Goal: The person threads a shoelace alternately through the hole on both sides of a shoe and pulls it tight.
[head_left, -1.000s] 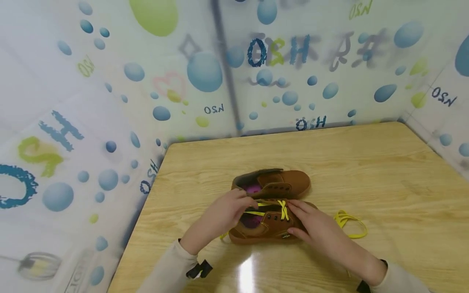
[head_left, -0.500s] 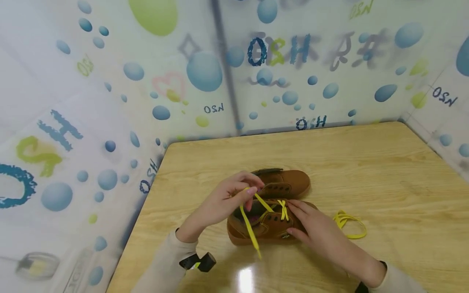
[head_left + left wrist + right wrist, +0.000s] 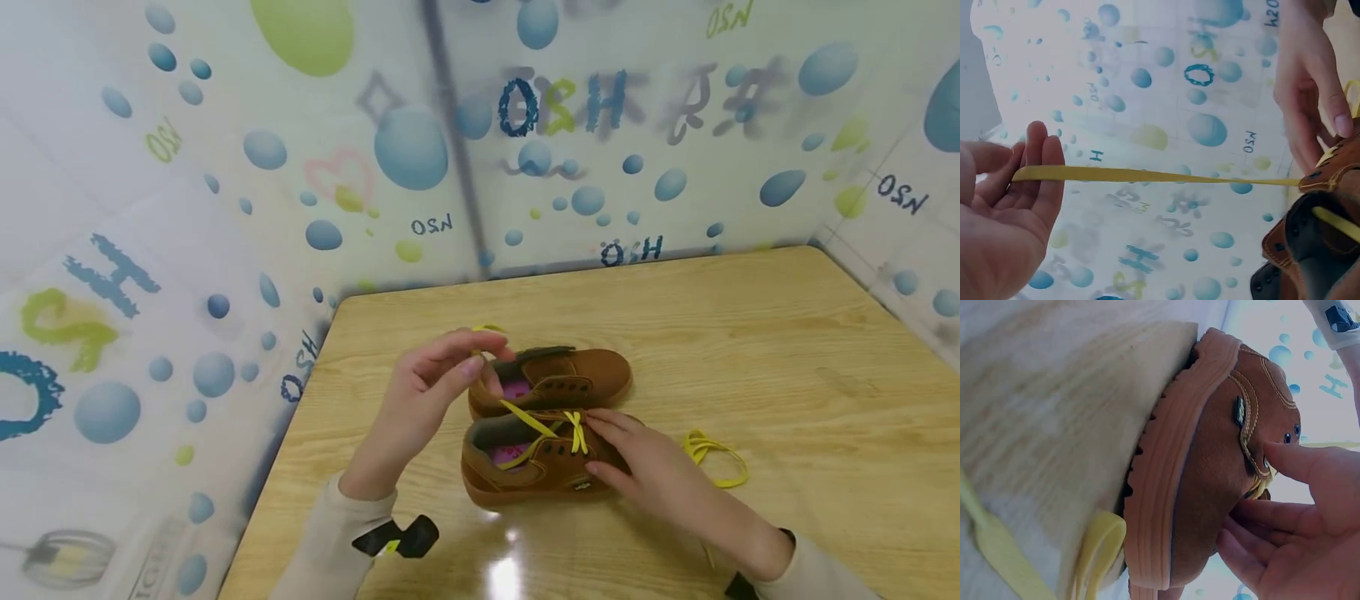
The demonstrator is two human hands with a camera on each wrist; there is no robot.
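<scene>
A brown shoe (image 3: 551, 475) stands on the table, toe to the right, with a yellow shoelace (image 3: 528, 417) crossed once near its toe end. My left hand (image 3: 431, 383), raised over the heel side, pinches the lace between thumb and fingers. In the left wrist view the lace (image 3: 1147, 175) runs straight from that hand to the shoe's eyelets. My right hand (image 3: 663, 467) grips the front of the shoe. The right wrist view has its thumb (image 3: 1294, 459) beside the eyelets and the other fingers on the far side. Another lace part lies loose inside the shoe.
A second brown shoe (image 3: 607, 375), no lace in its eyelets, stands right behind the first. Looped yellow lace (image 3: 705, 450) lies on the wooden table (image 3: 750, 333) beyond my right hand. A patterned wall covering (image 3: 600, 167) rises behind and at the left.
My left hand has gone from the shoe's opening up and to the left, drawing the lace out with it. My right hand keeps its place on the shoe.
</scene>
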